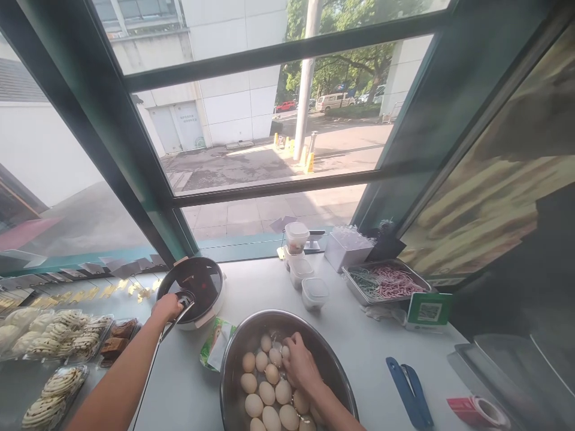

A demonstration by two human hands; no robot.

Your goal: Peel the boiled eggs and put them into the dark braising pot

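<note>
My left hand point(167, 308) is closed around a metal ladle point(185, 297), its head over the round electric pot point(211, 317) of dark liquid. The ladle's long handle runs back along my forearm. Inside a big metal bowl point(335, 350) lie several light-brown eggs point(266, 392), with some wet shine among them. My right hand point(302, 362) reaches into this bowl, fingers curled at an egg point(286, 352) near the bowl's far side. Part of that egg is hidden by the fingers. A green and white packet point(218, 344) lies between pot and bowl.
Small lidded tubs point(314, 293) stand behind the bowl. To the right are a metal tray point(386, 282) of shredded strips, a green QR-code sign point(429, 311), a blue-handled tool point(408, 392) and a tape roll point(478, 413). Packed pastries point(56, 392) lie left. A window frame point(278, 185) rises behind.
</note>
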